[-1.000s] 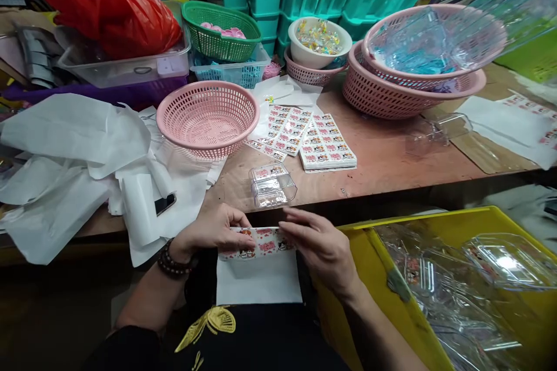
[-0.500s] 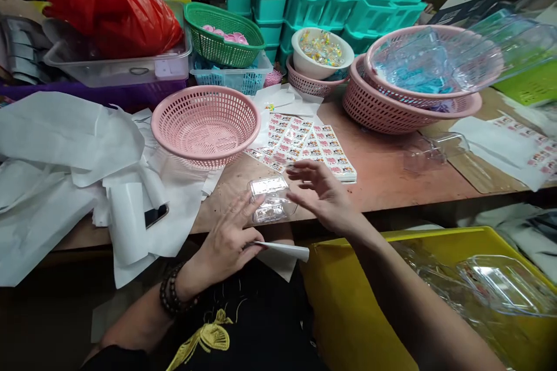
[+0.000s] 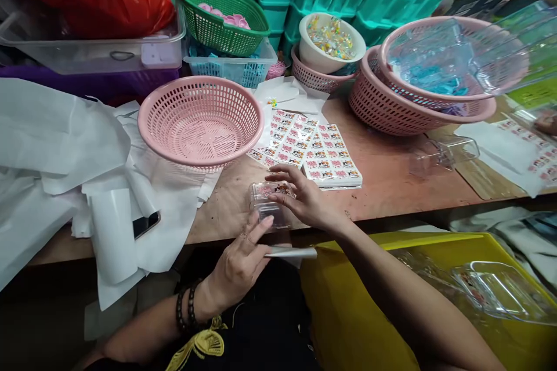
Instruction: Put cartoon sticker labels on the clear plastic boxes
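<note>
A small clear plastic box lies near the table's front edge, with a pink printed cartoon sticker on its far part. My right hand is curled over the box's right side, thumb on the sticker and fingers round the far edge. Just below, my left hand pinches a folded strip of white paper that points right. Its raised fingers are by the box's near left corner, slightly blurred. Beyond my right hand sits a stack of sticker sheets.
A pink basket stands behind my hands, with crumpled white backing paper to its left. More pink baskets hold clear and blue pieces. A yellow crate with clear boxes is at lower right. Part of another person's hand shows at right.
My right hand has moved left onto the clear box, and the printed sticker now shows plainly there. My left hand has drawn down and right, off the box's left side, still holding the paper.
</note>
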Demonstrator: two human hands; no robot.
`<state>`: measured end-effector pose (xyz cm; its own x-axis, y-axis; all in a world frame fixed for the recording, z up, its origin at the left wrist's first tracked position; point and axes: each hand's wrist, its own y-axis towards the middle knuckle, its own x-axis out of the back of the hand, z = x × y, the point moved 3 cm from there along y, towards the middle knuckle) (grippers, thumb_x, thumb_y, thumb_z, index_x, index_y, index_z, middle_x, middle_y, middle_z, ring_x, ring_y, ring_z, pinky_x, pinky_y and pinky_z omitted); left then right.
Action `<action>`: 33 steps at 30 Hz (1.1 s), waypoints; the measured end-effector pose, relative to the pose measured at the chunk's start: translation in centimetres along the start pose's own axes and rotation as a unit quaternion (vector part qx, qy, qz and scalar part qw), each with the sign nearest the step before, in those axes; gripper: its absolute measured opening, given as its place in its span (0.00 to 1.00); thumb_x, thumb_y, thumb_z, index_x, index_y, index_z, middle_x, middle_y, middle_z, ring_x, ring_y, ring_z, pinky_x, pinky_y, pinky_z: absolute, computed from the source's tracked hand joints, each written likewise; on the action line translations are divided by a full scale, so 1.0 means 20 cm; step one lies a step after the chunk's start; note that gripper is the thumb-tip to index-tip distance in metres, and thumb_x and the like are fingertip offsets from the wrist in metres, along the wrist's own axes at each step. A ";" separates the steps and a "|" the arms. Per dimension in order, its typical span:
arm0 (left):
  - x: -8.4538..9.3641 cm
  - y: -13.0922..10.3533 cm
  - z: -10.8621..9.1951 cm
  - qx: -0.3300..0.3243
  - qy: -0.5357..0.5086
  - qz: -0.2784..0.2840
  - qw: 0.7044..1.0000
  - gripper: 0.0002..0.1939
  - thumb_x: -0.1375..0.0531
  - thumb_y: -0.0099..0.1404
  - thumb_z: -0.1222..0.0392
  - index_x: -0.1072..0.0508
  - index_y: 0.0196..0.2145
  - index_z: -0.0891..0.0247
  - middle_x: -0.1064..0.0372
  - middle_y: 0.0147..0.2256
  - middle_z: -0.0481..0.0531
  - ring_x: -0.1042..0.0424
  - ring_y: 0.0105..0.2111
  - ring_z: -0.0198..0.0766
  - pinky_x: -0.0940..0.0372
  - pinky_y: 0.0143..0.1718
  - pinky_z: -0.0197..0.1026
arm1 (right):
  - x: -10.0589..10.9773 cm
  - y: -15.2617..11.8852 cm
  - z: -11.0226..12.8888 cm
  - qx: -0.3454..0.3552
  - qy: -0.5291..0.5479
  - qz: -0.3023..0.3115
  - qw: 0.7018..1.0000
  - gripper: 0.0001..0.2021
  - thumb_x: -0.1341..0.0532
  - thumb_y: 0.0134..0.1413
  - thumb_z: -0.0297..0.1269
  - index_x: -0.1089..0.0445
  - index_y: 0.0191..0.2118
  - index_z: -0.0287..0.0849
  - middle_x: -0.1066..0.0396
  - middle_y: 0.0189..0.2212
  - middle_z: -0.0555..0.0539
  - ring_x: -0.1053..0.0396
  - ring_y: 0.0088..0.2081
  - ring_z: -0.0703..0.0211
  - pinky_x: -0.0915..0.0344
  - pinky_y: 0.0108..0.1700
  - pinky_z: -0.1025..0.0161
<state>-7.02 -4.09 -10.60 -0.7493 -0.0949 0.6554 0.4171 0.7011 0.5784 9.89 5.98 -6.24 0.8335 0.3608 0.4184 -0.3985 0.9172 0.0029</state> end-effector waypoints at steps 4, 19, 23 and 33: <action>0.00 -0.01 0.02 0.019 -0.004 -0.014 1.000 0.07 0.41 0.67 0.73 0.26 0.38 0.64 0.34 0.61 0.64 0.42 0.66 0.53 0.32 0.61 0.51 | 0.00 0.00 -0.01 0.034 -0.004 -0.015 0.999 0.23 0.37 0.60 0.40 0.40 0.59 0.49 0.32 0.57 0.40 0.32 0.58 0.51 0.35 0.60 0.46; -0.05 -0.08 0.03 0.012 -0.065 -0.024 0.997 0.07 0.39 0.65 0.71 0.23 0.38 0.64 0.67 0.73 0.58 0.45 0.67 0.57 0.34 0.62 0.49 | 0.03 -0.23 0.11 -0.304 0.188 -0.026 0.934 0.26 0.27 0.36 0.58 0.32 0.27 0.40 0.33 0.15 0.54 0.42 0.14 0.70 0.45 0.15 0.71; -0.05 -0.08 0.03 0.019 -0.072 -0.025 0.997 0.07 0.39 0.64 0.71 0.23 0.37 0.63 0.67 0.73 0.58 0.45 0.67 0.58 0.33 0.61 0.50 | 0.01 -0.19 0.08 -0.323 0.172 -0.006 0.931 0.23 0.28 0.37 0.56 0.32 0.27 0.40 0.36 0.12 0.55 0.47 0.12 0.72 0.56 0.14 0.72; -0.07 -0.08 0.04 0.019 -0.092 -0.025 0.995 0.06 0.39 0.64 0.71 0.23 0.37 0.64 0.70 0.73 0.57 0.37 0.63 0.60 0.33 0.61 0.53 | 0.01 -0.15 0.08 -0.330 0.163 -0.009 0.930 0.21 0.26 0.34 0.50 0.30 0.26 0.39 0.34 0.15 0.55 0.47 0.13 0.73 0.60 0.15 0.70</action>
<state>-7.05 -4.55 -12.89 -0.8515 -0.0017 0.5243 0.3602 0.7249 0.5872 10.65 3.03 -4.77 0.9527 0.2768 0.1254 -0.1508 0.7888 -0.5959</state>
